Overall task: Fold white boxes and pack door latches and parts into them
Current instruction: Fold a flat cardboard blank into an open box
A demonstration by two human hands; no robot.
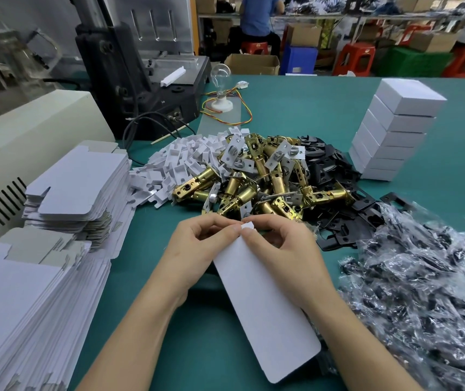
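Hands, left (197,246) and right (285,246), pinch my box blank's (265,300) end flap, just before the latch pile (259,176); uneven pressure risks a crooked crease.

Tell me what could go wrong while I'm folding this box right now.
Both hands pinch only the far end of the white box, so its long panel could crease or sag. The latch pile lies just beyond your fingertips; a push forward might snag it. The bagged parts crowd your right forearm.

i'm looking at a factory packing floor: green worktable (296,108) heaped with brass latches (256,182), flat carton stacks (79,187), a press machine (130,74).
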